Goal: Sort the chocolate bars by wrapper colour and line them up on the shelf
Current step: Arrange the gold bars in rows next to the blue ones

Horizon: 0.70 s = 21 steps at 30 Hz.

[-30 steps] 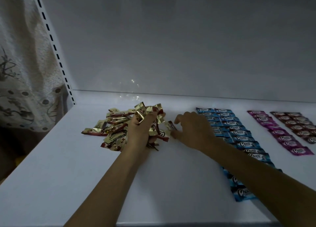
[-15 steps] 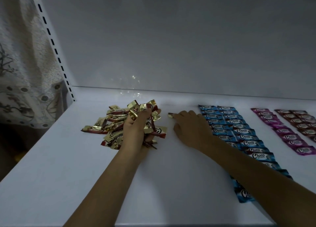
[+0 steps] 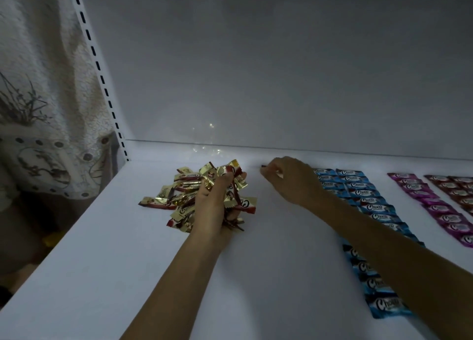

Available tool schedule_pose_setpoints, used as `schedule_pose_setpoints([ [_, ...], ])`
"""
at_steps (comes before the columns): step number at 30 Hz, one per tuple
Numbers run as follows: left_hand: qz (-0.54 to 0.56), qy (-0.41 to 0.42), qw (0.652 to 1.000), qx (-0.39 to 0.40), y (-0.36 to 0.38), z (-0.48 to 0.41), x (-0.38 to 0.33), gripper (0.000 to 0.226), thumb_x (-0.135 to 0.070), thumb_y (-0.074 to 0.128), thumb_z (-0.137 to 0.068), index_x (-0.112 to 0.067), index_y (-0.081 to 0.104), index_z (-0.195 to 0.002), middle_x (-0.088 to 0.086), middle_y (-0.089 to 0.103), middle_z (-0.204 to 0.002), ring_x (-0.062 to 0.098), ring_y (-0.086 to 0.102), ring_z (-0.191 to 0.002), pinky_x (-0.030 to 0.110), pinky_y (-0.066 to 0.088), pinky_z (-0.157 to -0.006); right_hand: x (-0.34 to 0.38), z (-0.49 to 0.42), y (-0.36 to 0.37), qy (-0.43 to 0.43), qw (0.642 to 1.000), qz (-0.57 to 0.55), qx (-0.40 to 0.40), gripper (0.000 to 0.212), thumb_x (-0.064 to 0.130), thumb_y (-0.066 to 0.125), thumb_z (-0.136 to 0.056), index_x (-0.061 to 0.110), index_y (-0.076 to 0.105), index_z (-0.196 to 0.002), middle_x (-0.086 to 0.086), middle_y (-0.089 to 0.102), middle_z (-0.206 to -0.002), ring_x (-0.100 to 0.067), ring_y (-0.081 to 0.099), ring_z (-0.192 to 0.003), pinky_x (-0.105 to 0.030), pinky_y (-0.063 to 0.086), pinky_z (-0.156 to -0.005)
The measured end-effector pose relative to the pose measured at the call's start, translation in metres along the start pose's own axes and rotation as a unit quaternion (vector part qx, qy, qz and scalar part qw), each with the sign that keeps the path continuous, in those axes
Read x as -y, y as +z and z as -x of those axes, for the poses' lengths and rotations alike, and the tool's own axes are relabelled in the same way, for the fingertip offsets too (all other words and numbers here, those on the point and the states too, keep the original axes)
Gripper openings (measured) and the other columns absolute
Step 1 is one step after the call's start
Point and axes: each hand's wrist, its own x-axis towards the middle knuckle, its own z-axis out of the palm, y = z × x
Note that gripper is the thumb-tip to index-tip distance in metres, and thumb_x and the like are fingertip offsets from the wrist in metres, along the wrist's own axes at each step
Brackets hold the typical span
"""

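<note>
**Both hands busy with gold bars at the left of a white shelf**

The left hand (image 3: pixel 217 206) is clenched round a fistful of gold-wrapped bars (image 3: pixel 184 193), thumb over the top, with crinkled foil ends sticking out all round it. The rest of that loose heap lies under and left of the hand, unsorted, the wrappers shiny gold with dark red ends.

The right hand (image 3: pixel 294 182) is just beside it, nearer the back, fingers curled down and pinching a single bar (image 3: pixel 264 167). Only the bar's dark tip shows past the fingertips, low over the shelf close to its rear edge.

Right of that hand lie the blue bars (image 3: pixel 363 193), flat in two neat columns running from back to front, partly covered by the forearm. Further right come a column of pink bars (image 3: pixel 435 208) and, at the frame edge, dark red bars (image 3: pixel 458 190).

The shelf (image 3: pixel 115 275) is smooth, matt white. A plain pale back panel (image 3: pixel 256 71) rises behind it, faintly glossy. A white slotted upright (image 3: pixel 102 79) stands at the left corner, and beyond it hangs a textured, patterned curtain (image 3: pixel 38 83). The light is dim.
</note>
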Motion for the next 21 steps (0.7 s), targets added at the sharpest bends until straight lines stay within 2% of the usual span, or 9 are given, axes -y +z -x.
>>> schedule_pose_setpoints([
  [1,-0.006,0.004,1.0,0.005,0.001,0.001,-0.001,0.033,-0.027,0.059,-0.09,-0.008,0.065,-0.117,0.008,0.073,-0.099,0.018,0.064,-0.06,0.022,0.046,-0.044,0.015,0.01,-0.01,0.042,0.987,-0.146,0.048,0.059,0.062,0.043,-0.088,0.01,0.069,-0.087,-0.007,0.07,-0.088,-0.019,0.065,-0.078,-0.033,0.048,-0.079],
  [2,-0.011,0.008,1.0,0.008,0.001,0.001,-0.001,0.032,-0.027,0.058,-0.091,-0.008,0.065,-0.115,0.008,0.073,-0.099,0.019,0.064,-0.06,0.022,0.045,-0.045,0.027,0.02,-0.019,0.089,0.946,-0.287,0.121,0.069,0.071,0.04,-0.078,0.008,0.068,-0.079,-0.009,0.072,-0.081,-0.018,0.065,-0.069,-0.03,0.047,-0.076],
  [4,-0.015,0.017,1.0,0.011,0.001,0.002,-0.003,0.031,-0.029,0.059,-0.09,-0.006,0.067,-0.11,0.009,0.071,-0.094,0.025,0.062,-0.063,0.027,0.044,-0.051,0.042,0.041,-0.031,0.122,0.886,-0.385,0.226,0.07,0.074,0.044,-0.067,0.009,0.067,-0.074,-0.009,0.072,-0.075,-0.015,0.064,-0.06,-0.029,0.046,-0.071],
  [6,-0.011,0.02,1.0,0.015,0.0,0.002,-0.003,0.038,-0.033,0.063,-0.084,-0.004,0.067,-0.107,0.009,0.068,-0.087,0.03,0.059,-0.065,0.035,0.042,-0.059,0.048,0.054,-0.033,0.09,0.889,-0.378,0.241,0.041,0.053,0.062,-0.077,0.012,0.068,-0.079,-0.002,0.073,-0.075,-0.01,0.064,-0.061,-0.027,0.046,-0.069],
  [9,-0.002,0.019,1.0,0.009,0.0,0.002,-0.005,0.055,-0.039,0.068,-0.074,-0.003,0.064,-0.114,0.01,0.068,-0.091,0.034,0.055,-0.073,0.041,0.039,-0.062,0.046,0.061,-0.034,0.076,0.89,-0.396,0.212,0.01,0.02,0.064,-0.087,0.012,0.066,-0.082,0.0,0.074,-0.081,-0.009,0.066,-0.067,-0.025,0.046,-0.068],
  [11,0.02,0.014,1.0,-0.004,-0.003,-0.002,-0.005,0.052,-0.037,0.068,-0.078,-0.004,0.062,-0.117,0.014,0.07,-0.101,0.031,0.06,-0.079,0.036,0.046,-0.063,0.039,0.06,-0.037,0.089,0.882,-0.415,0.203,0.007,0.013,0.06,-0.09,0.009,0.062,-0.084,-0.003,0.074,-0.084,-0.011,0.068,-0.069,-0.024,0.048,-0.065],
  [15,0.065,0.019,0.998,-0.005,-0.006,-0.006,-0.006,0.023,-0.024,0.058,-0.092,-0.011,0.064,-0.11,-0.004,0.069,-0.08,0.006,0.05,-0.049,0.016,0.032,-0.039,0.017,0.058,-0.039,0.143,0.869,-0.449,0.152,0.005,0.007,0.062,-0.087,0.007,0.059,-0.082,-0.007,0.073,-0.075,-0.015,0.069,-0.064,-0.022,0.051,-0.058],
  [18,0.061,0.011,0.998,0.006,-0.006,-0.006,-0.005,0.026,-0.026,0.059,-0.091,-0.012,0.063,-0.112,-0.004,0.063,-0.072,0.007,0.041,-0.043,0.018,0.028,-0.037,0.004,0.049,-0.032,0.161,0.911,-0.364,0.105,0.004,0.009,0.061,-0.089,0.011,0.062,-0.085,-0.004,0.071,-0.073,-0.01,0.065,-0.056,-0.018,0.047,-0.052],
  [21,0.055,0.011,0.998,0.005,-0.006,-0.006,-0.003,0.027,-0.025,0.059,-0.091,-0.012,0.062,-0.114,-0.003,0.063,-0.071,0.007,0.042,-0.041,0.018,0.027,-0.037,-0.001,0.035,-0.021,0.1,0.959,-0.248,0.098,0.016,0.011,0.056,-0.091,0.023,0.067,-0.088,-0.001,0.068,-0.086,-0.01,0.063,-0.07,-0.017,0.046,-0.056],
])
